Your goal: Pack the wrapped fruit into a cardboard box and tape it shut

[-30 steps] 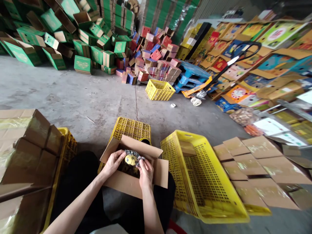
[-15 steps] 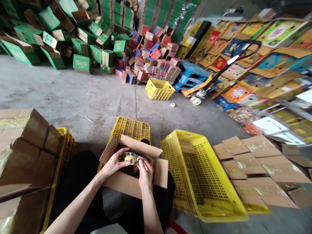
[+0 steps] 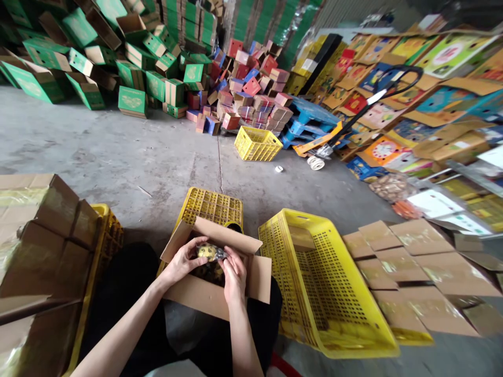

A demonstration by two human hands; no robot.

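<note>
A foil-wrapped yellow item (image 3: 211, 253), lowered since a second ago, is pinched by left hand (image 3: 184, 262) and right hand (image 3: 234, 272) inside the open carton (image 3: 204, 296), nearly seated

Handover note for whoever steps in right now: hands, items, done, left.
Left hand: grips the wrapped yellow item from its left side.
Right hand: pinches the same item's wrapper from the right.
Item sits low over the open cardboard box on the person's lap; more wrapped pieces show dark inside.
Empty-looking yellow crate stands to the right, flat cartons beyond it.
Done: box open and partly filled.
Left: item not yet let go; box flaps not closed.
</note>
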